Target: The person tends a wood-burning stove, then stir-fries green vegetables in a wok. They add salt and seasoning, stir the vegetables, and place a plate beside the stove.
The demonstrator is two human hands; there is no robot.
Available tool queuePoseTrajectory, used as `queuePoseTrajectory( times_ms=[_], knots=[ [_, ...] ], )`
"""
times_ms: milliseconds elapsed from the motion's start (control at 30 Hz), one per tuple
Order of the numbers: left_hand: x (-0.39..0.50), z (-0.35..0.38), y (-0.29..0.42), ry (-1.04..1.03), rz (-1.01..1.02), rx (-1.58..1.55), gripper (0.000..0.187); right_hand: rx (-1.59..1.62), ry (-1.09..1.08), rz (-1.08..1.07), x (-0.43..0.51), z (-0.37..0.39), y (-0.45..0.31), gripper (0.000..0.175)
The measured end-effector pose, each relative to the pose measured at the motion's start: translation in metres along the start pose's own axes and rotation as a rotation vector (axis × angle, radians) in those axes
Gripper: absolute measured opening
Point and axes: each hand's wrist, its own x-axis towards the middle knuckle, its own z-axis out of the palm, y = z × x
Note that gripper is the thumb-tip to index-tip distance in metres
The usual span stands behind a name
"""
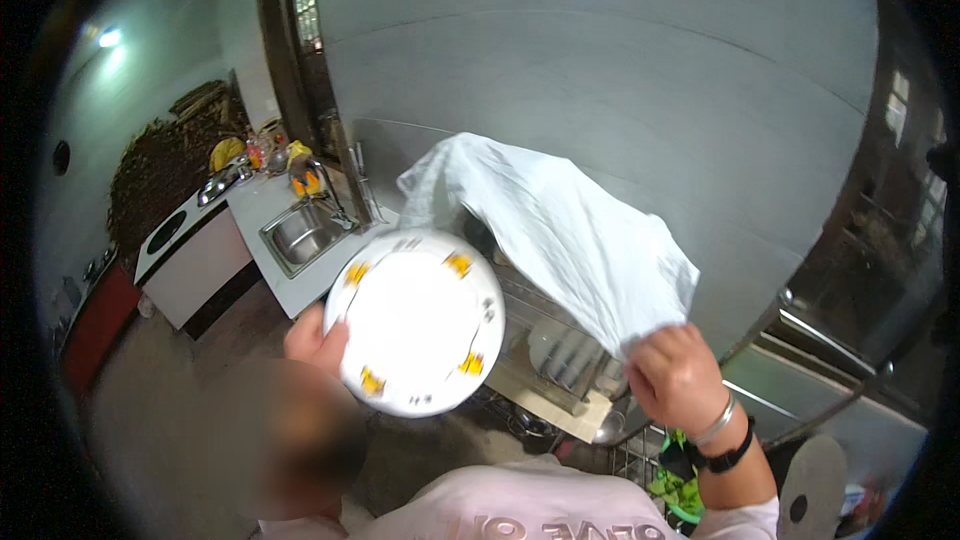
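My left hand (315,341) grips the left rim of a white plate (416,322) with yellow figures around its border; its thumb lies on the face of the plate. My right hand (671,375), with a bangle and a dark wristband behind it, pinches the lower corner of a thin white cloth or sheet (555,217). That cover is lifted over a dish rack (536,300), hanging in folds. Plates (555,349) stand on edge in the rack's near right part. The cover and the held plate hide the rest of the rack.
To the left, a counter (296,292) has a steel sink (304,236) with a tap, and bottles behind. Beyond is a white stove unit (202,270). A grey wall (600,75) rises behind the rack. Leafy greens (679,491) sit in a green basket at lower right.
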Motion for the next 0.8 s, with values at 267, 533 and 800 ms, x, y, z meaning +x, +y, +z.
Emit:
queuePoseTrajectory(
  times_ms=[267, 533, 800],
  knots=[
    [-0.222, -0.102, -0.150, -0.016, -0.274, 0.394, 0.023, -0.052, -0.425, 0.165, 0.041, 0.050, -0.052, 0.025],
    [-0.301, -0.211, -0.223, 0.643, -0.947, -1.282, 0.046, 0.502, -0.572, -0.149, 0.147, 0.168, -0.188, 0.027],
    [-0.335, -0.361, -0.207, 0.997, -0.720, -0.808, 0.068, 0.632, -0.632, -0.212, 0.211, 0.333, -0.321, 0.031]
  ],
)
